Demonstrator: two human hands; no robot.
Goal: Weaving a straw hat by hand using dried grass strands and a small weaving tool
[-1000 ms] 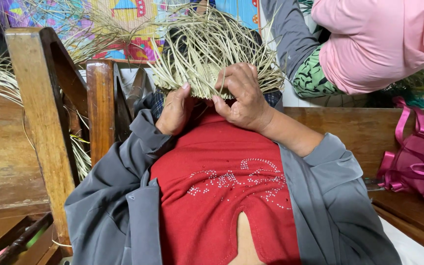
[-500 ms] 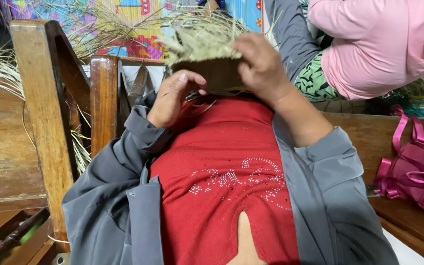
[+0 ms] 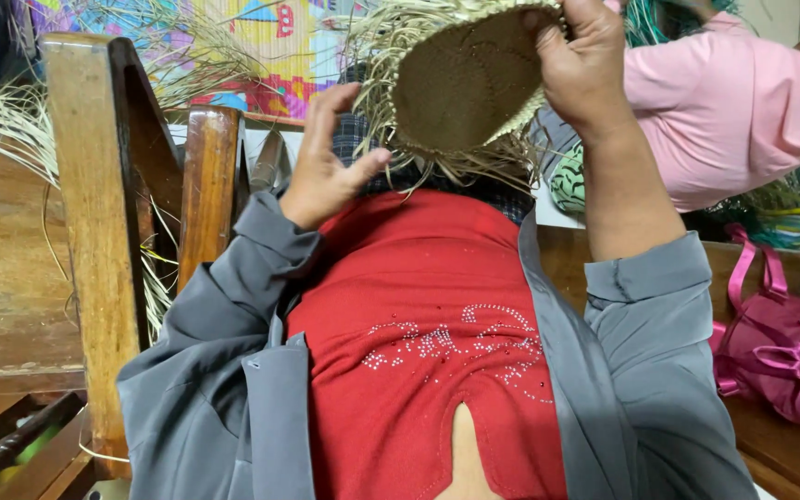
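A round woven straw piece (image 3: pixel 463 83), brown in the middle with loose pale strands sticking out all round, is held up in front of my chest. My right hand (image 3: pixel 583 65) grips its upper right rim. My left hand (image 3: pixel 326 167) is at its lower left edge, thumb and fingers pinching at the loose strands there. Below the hands I see my red top with small beads (image 3: pixel 437 343) and grey jacket sleeves (image 3: pixel 224 315).
A wooden chair back (image 3: pixel 94 204) stands at the left with loose straw (image 3: pixel 2 111) lying behind it on a wooden surface. A person in pink (image 3: pixel 733 111) sits at the upper right. A magenta bag (image 3: pixel 780 352) rests on the bench at the right.
Both hands have lifted the woven piece higher and turned it so its brown flat side faces me. My left hand has shifted from my chest to the piece's lower edge.
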